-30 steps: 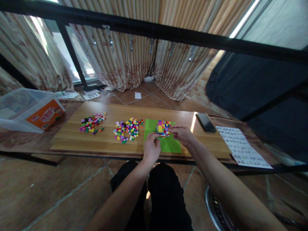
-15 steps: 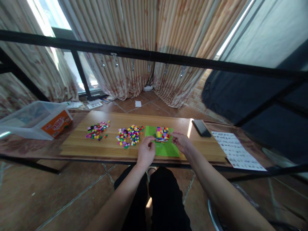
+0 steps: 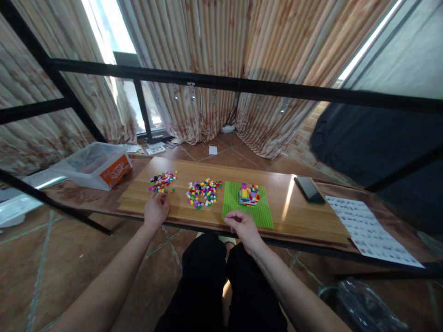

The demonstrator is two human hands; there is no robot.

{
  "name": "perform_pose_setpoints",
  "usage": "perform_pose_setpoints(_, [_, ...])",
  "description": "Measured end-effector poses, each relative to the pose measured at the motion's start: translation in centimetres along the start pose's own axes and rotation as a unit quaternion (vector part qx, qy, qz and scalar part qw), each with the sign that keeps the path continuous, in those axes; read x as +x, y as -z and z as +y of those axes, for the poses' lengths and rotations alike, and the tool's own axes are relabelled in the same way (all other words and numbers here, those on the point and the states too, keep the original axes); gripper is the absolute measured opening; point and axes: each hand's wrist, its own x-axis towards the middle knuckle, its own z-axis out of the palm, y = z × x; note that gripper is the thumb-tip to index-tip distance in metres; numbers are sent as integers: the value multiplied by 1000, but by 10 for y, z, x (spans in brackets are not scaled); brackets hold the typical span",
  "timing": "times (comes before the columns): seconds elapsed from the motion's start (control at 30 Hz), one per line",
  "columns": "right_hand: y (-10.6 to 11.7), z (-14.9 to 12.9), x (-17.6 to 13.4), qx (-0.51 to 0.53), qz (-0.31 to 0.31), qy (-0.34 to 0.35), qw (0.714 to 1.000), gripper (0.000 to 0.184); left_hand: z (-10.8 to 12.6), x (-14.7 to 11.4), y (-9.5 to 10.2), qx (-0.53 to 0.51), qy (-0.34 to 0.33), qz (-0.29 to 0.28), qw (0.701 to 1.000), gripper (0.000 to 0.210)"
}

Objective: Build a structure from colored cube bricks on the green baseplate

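Note:
My left hand is at the near edge of the left pile of small coloured bricks, its fingers bent together. Any brick between those fingertips is too small to make out. Over the near left edge of the green baseplate is my right hand, thumb and fingers pinched; what they hold, if anything, cannot be seen. A block built of many coloured bricks stands on the baseplate, apart from both hands. A second, larger pile of loose bricks lies between the left pile and the baseplate.
A black phone and a printed sheet lie to the right on the wooden board's side. At far left stands a clear plastic box with an orange label. A black metal bar crosses beyond the board.
My left hand has left the brick block and moved left to the far pile. My right hand has drawn back from the block's right side toward the baseplate's near edge. The view has shifted left.

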Motion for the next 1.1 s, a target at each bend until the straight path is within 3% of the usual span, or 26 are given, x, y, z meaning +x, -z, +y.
perform_pose_setpoints(0.13, [-27,5,15,-128,-47,68,988,16,8,11,-9,61,-40,-18,997,30])
perform_pose_setpoints(0.23, [-35,5,31,-229,-32,117,966,15,11,14,-15,78,-40,-10,996,31])
perform_pose_setpoints(0.43, [-49,6,56,-387,0,154,909,14,9,10,-18,76,-43,7,996,27])
perform_pose_setpoints(0.77, [-70,24,56,-478,-40,274,833,18,9,9,-19,65,-17,1,998,23])
perform_pose_setpoints(1.1, [-55,30,71,-490,30,248,835,21,7,9,-19,60,-18,1,998,22])
